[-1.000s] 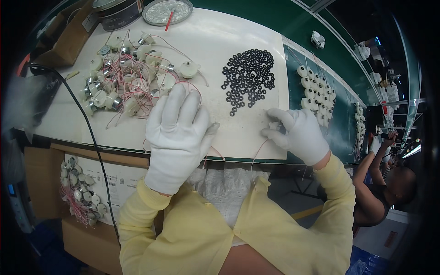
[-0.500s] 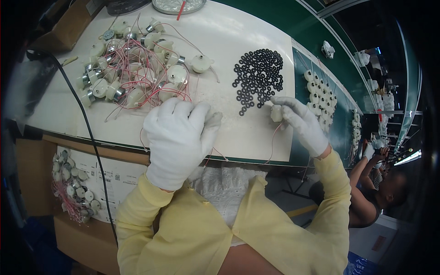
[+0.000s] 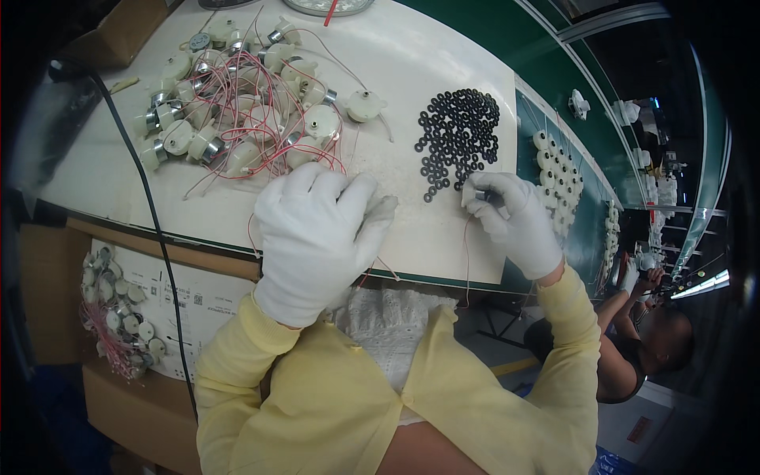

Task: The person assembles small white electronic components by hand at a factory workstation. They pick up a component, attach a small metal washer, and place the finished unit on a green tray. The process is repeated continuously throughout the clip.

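Observation:
My left hand (image 3: 313, 237), in a white glove, is palm down at the table's near edge with its fingers curled under. Whatever it holds is hidden beneath it, though thin wire ends stick out on both sides. My right hand (image 3: 518, 226), also gloved, pinches a small motor between thumb and fingers; a little of its metal (image 3: 481, 195) shows, and a thin red wire (image 3: 467, 257) hangs from it. Just beyond that hand lies a patch of small black rubber rings (image 3: 459, 131). Past my left hand is a tangled pile of whitish gear motors (image 3: 257, 119) with red wires.
Rows of motors with black rings (image 3: 558, 178) stand on the green surface at right. A black cable (image 3: 150, 210) crosses the table's left side. More motors lie in a cardboard box (image 3: 127, 392) below left. Another person (image 3: 625, 356) works at far right.
My right hand has drawn its fingers in around the motor and turned it, so less of its white body shows. My left hand stays nearly in place. The whole view has shifted slightly.

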Available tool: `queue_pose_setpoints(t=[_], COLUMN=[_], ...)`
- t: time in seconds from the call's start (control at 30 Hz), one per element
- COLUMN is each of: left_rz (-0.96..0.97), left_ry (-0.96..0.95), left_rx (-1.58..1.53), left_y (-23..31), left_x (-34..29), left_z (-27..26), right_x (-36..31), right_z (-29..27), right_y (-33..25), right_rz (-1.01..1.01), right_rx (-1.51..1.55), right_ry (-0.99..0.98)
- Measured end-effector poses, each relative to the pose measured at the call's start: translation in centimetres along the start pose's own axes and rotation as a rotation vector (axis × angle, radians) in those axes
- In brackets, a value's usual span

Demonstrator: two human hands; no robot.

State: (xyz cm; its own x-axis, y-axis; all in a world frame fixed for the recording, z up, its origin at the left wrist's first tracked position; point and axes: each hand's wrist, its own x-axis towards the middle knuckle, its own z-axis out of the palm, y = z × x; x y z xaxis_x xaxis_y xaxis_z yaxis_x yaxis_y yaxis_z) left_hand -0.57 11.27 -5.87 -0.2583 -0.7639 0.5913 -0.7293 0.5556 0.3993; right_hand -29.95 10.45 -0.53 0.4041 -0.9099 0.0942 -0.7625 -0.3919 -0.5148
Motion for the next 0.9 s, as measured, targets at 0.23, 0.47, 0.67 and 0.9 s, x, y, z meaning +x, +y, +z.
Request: queue_pose_setpoints(t=[0.23, 0.47, 0.67, 0.9], left_rz=[0.001, 0.0, 0.001, -0.002], left_ry=[-0.002, 0.005, -0.007, -0.03], left_rx=[-0.005, -0.007, -0.011, -0.004], left_y=[0.0, 0.0, 0.1, 0.2], left_x=[0.1, 0.1, 0.1, 0.2], left_z=[0.0, 0.0, 0.0, -0.2], right_x=[0.9, 0.1, -0.3, -0.3], right_z=[-0.2, -2.7, -2.8, -2.1], right_y=[-1.8, -3.6, -4.0, -3.5], right_rz=[-0.233, -0.223, -0.292, -0.144], right_rx=[-0.478, -0.591, -0.756, -0.578], right_ry=[0.054, -0.239, -0.344, -0.314])
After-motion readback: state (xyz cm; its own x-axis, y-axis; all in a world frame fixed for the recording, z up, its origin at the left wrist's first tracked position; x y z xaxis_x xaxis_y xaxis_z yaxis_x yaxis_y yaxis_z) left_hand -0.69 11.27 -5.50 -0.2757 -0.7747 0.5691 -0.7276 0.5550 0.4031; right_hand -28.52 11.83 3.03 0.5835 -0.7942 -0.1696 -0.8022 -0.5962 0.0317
